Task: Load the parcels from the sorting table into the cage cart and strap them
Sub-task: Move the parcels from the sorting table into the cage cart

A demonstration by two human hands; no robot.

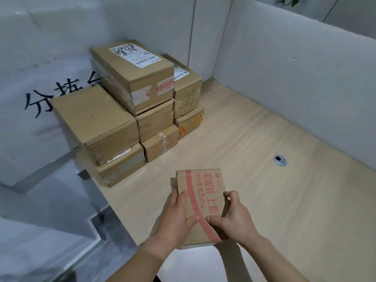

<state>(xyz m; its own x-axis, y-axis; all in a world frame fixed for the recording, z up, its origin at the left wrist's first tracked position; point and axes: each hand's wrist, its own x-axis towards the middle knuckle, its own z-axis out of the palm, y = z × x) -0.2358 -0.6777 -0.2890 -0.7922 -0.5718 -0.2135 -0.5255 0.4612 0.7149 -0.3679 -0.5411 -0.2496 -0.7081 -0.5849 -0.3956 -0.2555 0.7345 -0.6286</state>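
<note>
- Head view: held parcel [203,204], a brown carton with a red printed band, sits at 6 o'clock in frame, over the near edge of the sorting table [264,159].
- Its long axis runs roughly 6 to 12, far end tipped a little toward 11. Near end overhangs the table edge. Cannot tell whether the underside touches the wood.
- Left hand [175,218] grips the parcel's 9 o'clock side: fingers [181,195] curled over the left edge, thumb [192,219] pressed on the top face.
- Right hand [234,216] grips the 3 o'clock side: forefinger [228,193] hooked on the right edge, thumb [212,219] on top, close to the other thumb but apart from it.
- Parcel lies between the two hands, clamped from both sides. Neither hand is nearer; both are on its near half.
- Judgement: the carry turns on that two-sided hold. The far half is unsupported, so the parcel may dip at 12 as it moves.
- Stack of parcels [130,110] stands at 10 to 11 o'clock on the table, well apart from the held one, several tiers high against the back corner.
- Grommet [280,160] in the tabletop at 2 o'clock.
- White partition [295,68] bounds the table from 12 to 3.
- White sheet [40,88] with black characters at 9 o'clock; metal frame [50,165] below it at 8. Cannot tell whether that is the cart. No strap seen.
</note>
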